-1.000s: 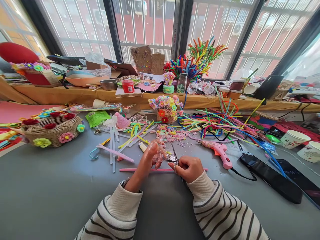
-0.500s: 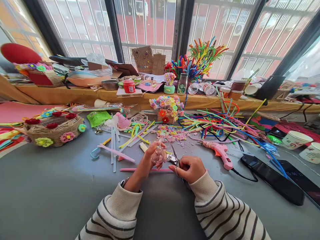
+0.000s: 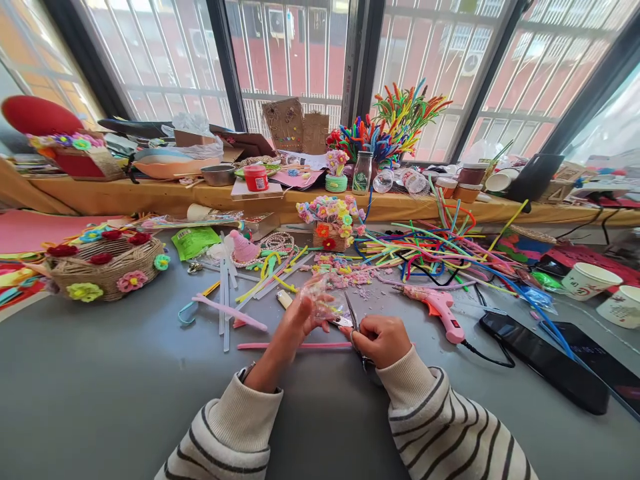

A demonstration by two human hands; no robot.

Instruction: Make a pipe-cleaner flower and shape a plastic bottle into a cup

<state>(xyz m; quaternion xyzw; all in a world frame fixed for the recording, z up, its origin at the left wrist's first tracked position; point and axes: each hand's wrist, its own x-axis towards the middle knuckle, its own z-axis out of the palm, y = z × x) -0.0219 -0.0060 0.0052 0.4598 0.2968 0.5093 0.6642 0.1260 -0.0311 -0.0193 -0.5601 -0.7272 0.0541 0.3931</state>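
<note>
A crinkled clear plastic bag rests against the fingers of my left hand, with the thumb raised along its near side. What is inside the bag is too small to make out. My right hand is closed around a pair of scissors, whose blades point up and away, just right of the bag. Under both hands a pink pipe cleaner lies across the grey table. Behind the left hand lies a small pale flat tool, partly covered.
A pink glue gun and two phones, one a black phone, lie at right. Pipe cleaners heap behind. Glue sticks, a twine basket and a flower basket stand or lie left and centre.
The bag has spread out and shifted slightly right, and the fingers of my left hand have loosened around it. My right hand stays in place with the scissors.
</note>
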